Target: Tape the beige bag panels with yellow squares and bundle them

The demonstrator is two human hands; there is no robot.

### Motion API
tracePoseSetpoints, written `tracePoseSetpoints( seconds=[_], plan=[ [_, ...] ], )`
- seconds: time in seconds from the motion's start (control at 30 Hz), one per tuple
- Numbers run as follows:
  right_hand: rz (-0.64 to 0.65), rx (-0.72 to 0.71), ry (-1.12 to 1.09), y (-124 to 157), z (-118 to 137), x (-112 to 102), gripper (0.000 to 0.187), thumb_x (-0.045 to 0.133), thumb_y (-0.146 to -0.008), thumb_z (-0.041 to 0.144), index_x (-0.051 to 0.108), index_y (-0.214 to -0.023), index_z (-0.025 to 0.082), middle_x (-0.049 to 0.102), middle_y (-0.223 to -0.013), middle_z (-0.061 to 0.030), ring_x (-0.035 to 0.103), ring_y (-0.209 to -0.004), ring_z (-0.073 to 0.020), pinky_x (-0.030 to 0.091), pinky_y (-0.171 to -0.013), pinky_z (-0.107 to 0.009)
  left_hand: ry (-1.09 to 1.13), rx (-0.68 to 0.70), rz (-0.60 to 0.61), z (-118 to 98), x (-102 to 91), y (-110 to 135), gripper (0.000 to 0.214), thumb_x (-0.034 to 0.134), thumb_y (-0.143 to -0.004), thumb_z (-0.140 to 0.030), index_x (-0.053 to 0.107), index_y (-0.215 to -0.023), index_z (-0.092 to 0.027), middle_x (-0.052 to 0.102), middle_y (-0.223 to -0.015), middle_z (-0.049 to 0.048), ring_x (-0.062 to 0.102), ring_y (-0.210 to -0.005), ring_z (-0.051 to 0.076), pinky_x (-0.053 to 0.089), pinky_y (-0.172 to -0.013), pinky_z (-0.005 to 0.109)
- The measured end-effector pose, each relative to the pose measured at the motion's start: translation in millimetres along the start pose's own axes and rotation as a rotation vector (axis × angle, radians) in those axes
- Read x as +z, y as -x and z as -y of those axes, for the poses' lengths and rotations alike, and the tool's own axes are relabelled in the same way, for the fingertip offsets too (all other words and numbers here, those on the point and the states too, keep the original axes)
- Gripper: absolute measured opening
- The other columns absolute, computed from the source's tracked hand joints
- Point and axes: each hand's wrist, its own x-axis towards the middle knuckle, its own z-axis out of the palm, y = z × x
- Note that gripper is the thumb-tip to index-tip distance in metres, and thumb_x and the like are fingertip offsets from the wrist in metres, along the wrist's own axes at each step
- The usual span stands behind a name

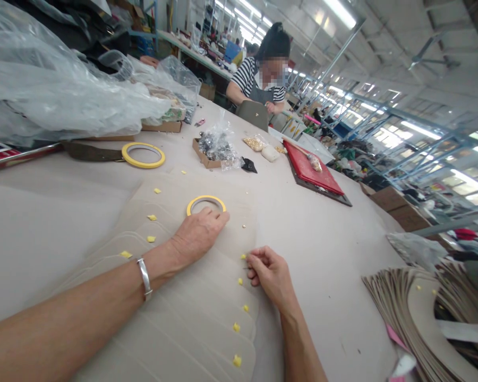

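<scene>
My left hand [197, 233] lies flat, fingers stretched, on a fanned row of beige cut pieces [191, 313], its fingertips touching a small yellow tape roll [205, 201]. My right hand [269, 273] is closed in a pinch at the right edge of the pieces, beside a small yellow tab [242, 257]; what it pinches is too small to name. More yellow tabs [236, 327] run down the right edges of the pieces, and others [152, 217] sit along the left side. A silver bangle [144, 276] is on my left wrist.
A larger yellow tape roll [143, 155] lies farther back by clear plastic bags [59, 90]. A box of small hardware [213, 148] and a red board [313, 172] sit beyond. A stack of beige pieces [406, 313] is at the right. A person in a striped shirt [258, 79] works opposite.
</scene>
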Motion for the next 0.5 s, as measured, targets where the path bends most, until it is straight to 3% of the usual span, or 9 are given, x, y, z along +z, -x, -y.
tracePoseSetpoints(
  seconds=[0.1, 0.23, 0.3, 0.43, 0.5],
  plan=[
    [-0.019, -0.176, 0.209, 2, -1, 2, 0.023, 0.057, -0.083, 0.038, 0.068, -0.086, 0.018, 0.062, -0.063, -0.0005, 0.057, -0.057, -0.0130, 0.048, -0.055, -0.024, -0.008, 0.012, -0.004, 0, -0.5, 0, 0.020, 0.038, -0.090, -0.008, 0.054, -0.099, -0.016, 0.062, -0.092, 0.0074, 0.053, -0.089, 0.024, 0.046, -0.069, 0.034],
    [-0.084, -0.347, 0.432, 1, 3, 7, 0.020, 0.055, -0.086, 0.030, 0.072, -0.087, 0.020, 0.071, -0.085, -0.0036, 0.063, -0.077, -0.0161, 0.046, -0.076, -0.028, -0.002, 0.012, -0.001, -1, -1.9, 0, 0.021, 0.037, -0.089, -0.007, 0.055, -0.098, -0.016, 0.062, -0.092, 0.0079, 0.053, -0.088, 0.024, 0.047, -0.070, 0.034],
    [-0.046, -0.302, 0.437, 0, 7, 5, 0.020, 0.055, -0.085, 0.029, 0.072, -0.086, 0.020, 0.071, -0.083, -0.0022, 0.063, -0.076, -0.0162, 0.045, -0.073, -0.027, 0.002, 0.019, 0.002, 0, -2.3, 1, 0.020, 0.038, -0.089, -0.007, 0.055, -0.097, -0.016, 0.062, -0.091, 0.0078, 0.053, -0.087, 0.024, 0.046, -0.070, 0.034],
    [0.210, -0.120, 0.349, 5, 15, -4, 0.024, 0.052, -0.083, 0.031, 0.072, -0.078, 0.018, 0.067, -0.070, 0.0008, 0.056, -0.062, -0.0130, 0.039, -0.057, -0.023, 0.063, 0.074, -0.058, 2, -0.4, 1, 0.018, 0.038, -0.092, -0.012, 0.056, -0.095, -0.016, 0.063, -0.089, 0.0061, 0.055, -0.087, 0.021, 0.047, -0.073, 0.032],
    [0.231, -0.109, 0.352, 8, 18, -7, 0.026, 0.051, -0.083, 0.030, 0.072, -0.076, 0.016, 0.064, -0.064, 0.0014, 0.051, -0.057, -0.0111, 0.035, -0.053, -0.022, 0.133, 0.120, -0.090, 4, 1.5, 1, 0.020, 0.038, -0.093, -0.015, 0.056, -0.100, -0.017, 0.063, -0.089, 0.0055, 0.058, -0.087, 0.019, 0.048, -0.076, 0.030]
  ],
)
